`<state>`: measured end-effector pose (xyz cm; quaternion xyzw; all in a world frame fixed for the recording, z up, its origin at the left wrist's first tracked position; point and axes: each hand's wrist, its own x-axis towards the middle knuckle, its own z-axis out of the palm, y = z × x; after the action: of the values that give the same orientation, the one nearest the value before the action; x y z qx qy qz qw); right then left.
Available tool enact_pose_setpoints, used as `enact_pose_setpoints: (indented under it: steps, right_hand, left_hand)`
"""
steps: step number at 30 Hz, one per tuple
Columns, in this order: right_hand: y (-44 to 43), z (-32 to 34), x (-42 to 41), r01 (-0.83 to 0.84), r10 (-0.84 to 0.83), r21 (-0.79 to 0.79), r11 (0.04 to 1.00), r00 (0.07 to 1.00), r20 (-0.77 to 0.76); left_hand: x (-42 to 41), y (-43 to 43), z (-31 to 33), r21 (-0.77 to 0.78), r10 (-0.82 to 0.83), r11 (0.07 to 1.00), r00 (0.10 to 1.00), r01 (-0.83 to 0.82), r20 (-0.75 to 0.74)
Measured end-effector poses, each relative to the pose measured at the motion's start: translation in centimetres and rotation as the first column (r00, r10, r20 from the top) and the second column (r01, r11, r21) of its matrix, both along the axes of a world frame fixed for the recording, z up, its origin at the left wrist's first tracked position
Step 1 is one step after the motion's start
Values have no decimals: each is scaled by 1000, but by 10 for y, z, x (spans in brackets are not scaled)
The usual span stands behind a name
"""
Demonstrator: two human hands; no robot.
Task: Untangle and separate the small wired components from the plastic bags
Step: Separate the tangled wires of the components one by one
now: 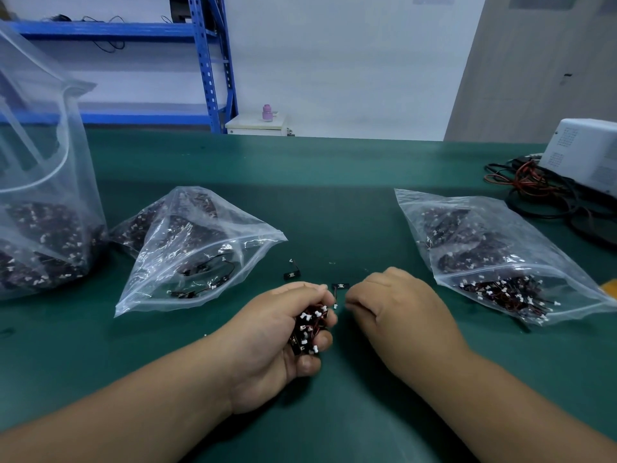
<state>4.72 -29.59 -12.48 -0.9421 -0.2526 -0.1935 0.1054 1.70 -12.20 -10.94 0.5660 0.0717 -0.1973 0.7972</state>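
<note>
While the left hand [280, 342] clutched a tangled clump of wired components [309, 325], the right hand [397, 309] curled beside one loose component [340, 286] — whether it pinched the wire was unclear — and the next move looked like gentle teasing.

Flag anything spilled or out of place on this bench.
The bag on the right lies with its mouth gaping, and wired components seem to poke out onto the mat. One loose component lies alone beyond the left hand, which grips a tangled clump. Nothing looks damaged.
</note>
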Motion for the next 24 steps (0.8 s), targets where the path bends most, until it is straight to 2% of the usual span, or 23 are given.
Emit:
enact_pose_setpoints:
  steps: [4,10,12,14,16,17,20,24]
  right_hand:
    - [-1,0,1,65,-68,-31,997,988,-135]
    - [-1,-5,1,86,-87,-10,996,989,-119]
    - [-1,-5,0,65,-60,62,996,995,-83]
    - [0,-3,-3,11,-13,214,977,1000,8]
    - [2,3,-10,-81,44,361,929,993,109]
    - [3,5,-14,-144,92,378,914,984,152]
    - [12,9,-27,-307,253,262,915,942,220]
    - [24,5,-35,-322,273,185,929,930,248]
  left_hand:
    - [-1,-1,-1,25,3,1000,1000,-4,11]
    - [2,0,-3,8,6,1000,1000,-6,7]
    - [2,0,-3,-8,15,1000,1000,-15,2]
    - [3,0,-3,-20,20,1000,1000,-20,-13]
    - [4,0,-2,-29,7,1000,1000,-7,-25]
    - [5,0,-3,-28,-3,1000,1000,2,-24]
    - [6,1,-7,-55,-10,998,1000,10,1]
    - [6,3,-6,-93,-37,995,999,37,-4]
